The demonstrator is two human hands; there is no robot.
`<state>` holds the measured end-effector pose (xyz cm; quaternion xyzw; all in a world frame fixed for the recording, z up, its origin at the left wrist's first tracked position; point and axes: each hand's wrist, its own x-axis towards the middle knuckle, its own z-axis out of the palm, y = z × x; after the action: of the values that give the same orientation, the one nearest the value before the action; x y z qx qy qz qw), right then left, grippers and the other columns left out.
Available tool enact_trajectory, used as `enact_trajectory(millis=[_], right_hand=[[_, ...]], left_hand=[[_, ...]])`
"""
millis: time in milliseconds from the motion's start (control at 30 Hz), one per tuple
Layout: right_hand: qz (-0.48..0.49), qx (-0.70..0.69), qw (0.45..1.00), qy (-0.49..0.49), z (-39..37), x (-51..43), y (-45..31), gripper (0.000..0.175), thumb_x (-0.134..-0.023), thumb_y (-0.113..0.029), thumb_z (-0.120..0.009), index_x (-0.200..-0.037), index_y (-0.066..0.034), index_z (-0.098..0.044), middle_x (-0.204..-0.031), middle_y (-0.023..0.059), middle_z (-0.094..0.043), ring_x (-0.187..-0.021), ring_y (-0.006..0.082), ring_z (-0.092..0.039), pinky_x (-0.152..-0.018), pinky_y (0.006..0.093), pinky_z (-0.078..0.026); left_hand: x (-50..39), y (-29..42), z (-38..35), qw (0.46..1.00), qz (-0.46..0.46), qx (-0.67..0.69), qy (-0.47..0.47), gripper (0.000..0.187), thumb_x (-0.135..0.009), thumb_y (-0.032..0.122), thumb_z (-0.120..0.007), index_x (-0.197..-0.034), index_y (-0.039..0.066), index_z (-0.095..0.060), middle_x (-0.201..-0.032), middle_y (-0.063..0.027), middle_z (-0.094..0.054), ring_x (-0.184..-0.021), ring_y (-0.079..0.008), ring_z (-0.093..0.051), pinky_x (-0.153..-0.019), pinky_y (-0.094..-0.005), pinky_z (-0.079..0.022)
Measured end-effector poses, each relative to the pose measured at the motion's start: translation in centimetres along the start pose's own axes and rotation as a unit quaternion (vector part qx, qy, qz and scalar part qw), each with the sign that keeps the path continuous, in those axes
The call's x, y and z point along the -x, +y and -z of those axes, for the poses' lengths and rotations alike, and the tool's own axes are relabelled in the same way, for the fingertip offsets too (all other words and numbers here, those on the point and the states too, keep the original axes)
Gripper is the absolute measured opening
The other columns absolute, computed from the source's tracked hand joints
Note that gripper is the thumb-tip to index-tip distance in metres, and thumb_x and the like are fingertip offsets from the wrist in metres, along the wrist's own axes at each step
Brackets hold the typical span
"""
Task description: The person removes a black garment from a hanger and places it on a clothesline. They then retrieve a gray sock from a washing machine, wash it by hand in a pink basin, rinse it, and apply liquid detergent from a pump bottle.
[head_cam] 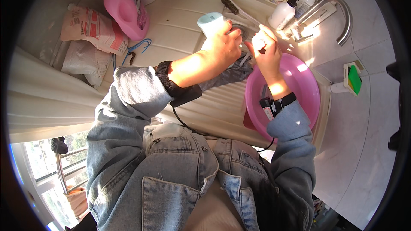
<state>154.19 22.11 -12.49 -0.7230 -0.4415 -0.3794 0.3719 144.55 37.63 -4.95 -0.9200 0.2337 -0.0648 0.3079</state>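
My left hand (224, 40) is closed around a pale blue cup-like container (210, 20), tilted over the sink. Strong sunlight washes out part of the container and the hand. To its right, the fingers of my right hand (269, 46) pinch a small white object (258, 42), too bright to identify. That hand is raised above the far rim of a pink plastic basin (310, 102). Below the hands lies a crumpled grey cloth-like item (221, 78), partly covered by my left forearm. A scrub brush (230, 5) with dark bristles rests just beyond the hands.
A metal faucet (348, 16) arches at the right, beside a white pump bottle (282, 15). On the left stand a pink detergent bottle (123, 9) and a printed pouch (93, 30), with a blue cord (141, 45) nearby. A green sponge (354, 79) sits in a wall holder.
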Motion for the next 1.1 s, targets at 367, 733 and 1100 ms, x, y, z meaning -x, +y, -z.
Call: enact_trajectory(millis=[367, 733, 1100], right_hand=[[0.011, 0.02, 0.999, -0.033, 0.4, 0.5, 0.5, 0.058, -0.067, -0.014, -0.081, -0.111, -0.0037, -0.045, -0.121, 0.0136, -0.052, -0.101, 0.0323, -0.058, -0.083, 0.0363, -0.052], [-0.106, -0.022, 0.994, -0.001, 2.8, -0.3, -0.3, 0.069, -0.067, -0.008, -0.077, -0.124, -0.0041, -0.039, -0.13, 0.0169, -0.04, -0.111, 0.0319, -0.048, -0.087, 0.0379, -0.047], [-0.18, -0.032, 0.982, -0.044, 5.5, 1.1, -1.2, 0.066, -0.071, -0.001, -0.071, -0.128, -0.0019, -0.038, -0.131, 0.0188, -0.037, -0.114, 0.0331, -0.046, -0.087, 0.0361, -0.049]], left_hand=[[0.1, -0.2, 0.2, 1.0, 0.0, 0.011, 0.0, 0.022, -0.067, 0.022, -0.07, -0.089, 0.021, -0.066, -0.101, 0.0012, -0.055, -0.112, -0.0183, -0.045, -0.103, -0.0418, -0.028], [0.9, -1.9, 0.4, 0.992, 0.043, 0.025, 0.115, 0.021, -0.069, 0.02, -0.065, -0.089, 0.023, -0.065, -0.108, 0.0025, -0.057, -0.113, -0.0185, -0.045, -0.105, -0.0446, -0.027], [1.3, -2.8, -0.3, 0.957, 0.081, 0.061, 0.272, 0.03, -0.073, 0.023, -0.06, -0.1, 0.032, -0.066, -0.106, 0.009, -0.053, -0.116, -0.0116, -0.045, -0.101, -0.0681, -0.02]])
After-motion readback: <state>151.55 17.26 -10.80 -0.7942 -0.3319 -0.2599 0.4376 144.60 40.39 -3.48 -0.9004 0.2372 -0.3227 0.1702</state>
